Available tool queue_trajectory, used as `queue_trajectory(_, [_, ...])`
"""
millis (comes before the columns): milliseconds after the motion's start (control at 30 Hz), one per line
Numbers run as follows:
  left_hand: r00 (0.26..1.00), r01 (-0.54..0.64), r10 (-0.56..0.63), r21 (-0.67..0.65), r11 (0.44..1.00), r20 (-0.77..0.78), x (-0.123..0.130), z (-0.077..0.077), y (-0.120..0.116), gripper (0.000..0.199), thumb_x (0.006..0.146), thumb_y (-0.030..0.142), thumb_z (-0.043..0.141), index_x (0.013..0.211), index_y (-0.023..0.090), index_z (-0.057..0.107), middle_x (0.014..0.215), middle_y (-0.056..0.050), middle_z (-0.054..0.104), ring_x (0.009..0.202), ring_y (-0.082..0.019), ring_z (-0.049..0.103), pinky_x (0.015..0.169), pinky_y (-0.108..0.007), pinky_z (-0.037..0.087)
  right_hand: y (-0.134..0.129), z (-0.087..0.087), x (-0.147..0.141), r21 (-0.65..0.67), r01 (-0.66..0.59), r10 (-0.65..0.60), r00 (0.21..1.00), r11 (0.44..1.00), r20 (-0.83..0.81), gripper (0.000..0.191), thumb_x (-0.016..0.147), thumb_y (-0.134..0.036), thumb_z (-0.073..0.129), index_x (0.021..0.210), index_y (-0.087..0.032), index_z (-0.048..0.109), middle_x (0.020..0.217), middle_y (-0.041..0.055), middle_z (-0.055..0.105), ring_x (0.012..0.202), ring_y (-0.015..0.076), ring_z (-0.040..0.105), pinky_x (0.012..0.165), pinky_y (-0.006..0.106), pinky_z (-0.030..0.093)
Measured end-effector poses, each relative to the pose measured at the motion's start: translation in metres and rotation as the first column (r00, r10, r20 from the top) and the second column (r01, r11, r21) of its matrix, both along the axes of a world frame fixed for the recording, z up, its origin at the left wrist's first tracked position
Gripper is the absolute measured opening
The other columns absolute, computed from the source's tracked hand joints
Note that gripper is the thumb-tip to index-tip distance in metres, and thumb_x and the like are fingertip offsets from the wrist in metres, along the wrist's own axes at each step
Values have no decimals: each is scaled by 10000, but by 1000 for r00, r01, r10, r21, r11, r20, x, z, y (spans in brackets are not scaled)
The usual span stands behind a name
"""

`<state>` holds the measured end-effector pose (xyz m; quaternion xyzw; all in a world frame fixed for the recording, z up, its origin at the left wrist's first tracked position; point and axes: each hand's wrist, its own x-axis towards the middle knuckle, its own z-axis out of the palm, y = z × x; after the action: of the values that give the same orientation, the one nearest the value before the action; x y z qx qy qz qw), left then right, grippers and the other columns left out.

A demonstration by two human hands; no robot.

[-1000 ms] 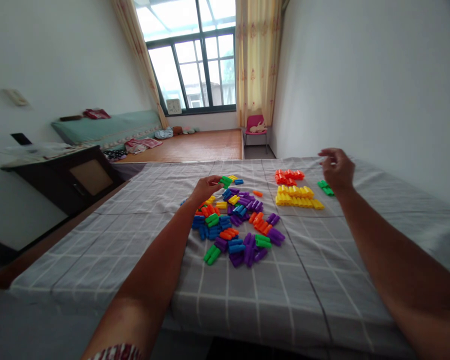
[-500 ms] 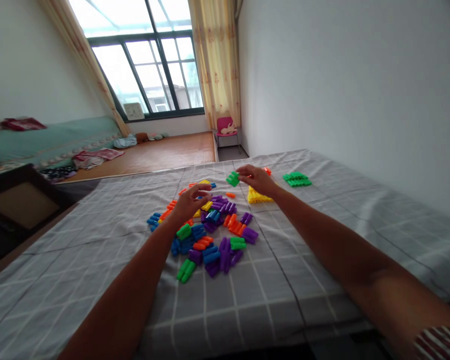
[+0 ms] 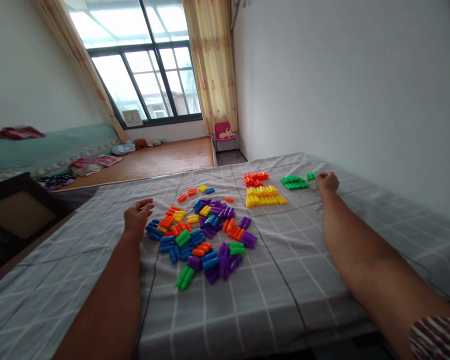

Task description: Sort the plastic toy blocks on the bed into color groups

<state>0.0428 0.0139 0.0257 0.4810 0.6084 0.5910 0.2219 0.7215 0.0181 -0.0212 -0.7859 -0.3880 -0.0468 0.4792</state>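
My right hand [image 3: 327, 182] pinches a small green ribbed plastic toy block [image 3: 311, 176] at the far right of the cloth. Just left of it lies a group of green blocks [image 3: 294, 182]. Yellow blocks [image 3: 265, 196] sit in rows nearer to me, with orange-red blocks [image 3: 255, 178] behind them. At the left edge of a mixed heap my left hand [image 3: 138, 217] hovers with its fingers loosely stretched out and nothing seen in them. Purple blocks [image 3: 224, 260], blue blocks [image 3: 185, 249], and some orange, yellow and green ones make up the heap.
A grey checked cloth [image 3: 270, 280] covers the surface under the blocks. A white wall [image 3: 341, 90] runs along the right side. Beyond stand a wooden platform [image 3: 172, 155], a pink chair [image 3: 222, 130] and a window with yellow curtains [image 3: 213, 65].
My right hand has carried the green block rightward, past the yellow rows to beside the green group. My left hand has drawn back left from above the heap.
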Motion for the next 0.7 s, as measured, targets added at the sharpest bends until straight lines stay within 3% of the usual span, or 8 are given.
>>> queue_trajectory(100, [1000,-13,13,-30,999,5,-5,-9,1,283,639,278,625,888,153,670,748,-16,660,807,-170,680,638,-236,557,9,-4,3,-77,98,-101,994,992,-34,60,747,-244,580,719,-212,539,809,113,644,839,256,604,818,427,464])
queue_trajectory(200, [1000,-7,7,-48,999,7,-6,-13,1,288,628,284,633,882,154,670,755,-20,660,817,-177,680,622,-229,550,15,-5,4,-155,123,-125,992,980,-7,72,759,-249,562,731,-188,587,797,110,644,863,259,618,832,409,460])
queue_trajectory(467, [999,15,-18,-69,998,-45,-8,-11,-1,299,606,321,627,851,155,670,765,-36,684,788,-195,682,598,-248,539,8,1,-8,-221,-13,30,997,975,75,217,659,-274,593,822,-175,696,795,103,674,838,258,625,798,370,470])
queue_trajectory(600, [970,111,-137,-134,985,-200,-5,-3,-5,348,618,390,620,873,164,693,792,-44,707,771,-193,669,609,-250,520,11,-5,-4,-256,-68,99,989,964,113,301,666,-188,555,930,-154,695,933,145,683,897,263,612,838,365,449])
queue_trajectory(700, [872,164,-238,-202,965,-427,-1,7,-11,376,653,448,601,893,184,720,815,-43,725,776,-195,654,655,-260,512,18,-16,5,-219,-25,55,990,975,132,394,684,-142,526,1046,-122,682,1017,183,670,930,283,607,849,392,448])
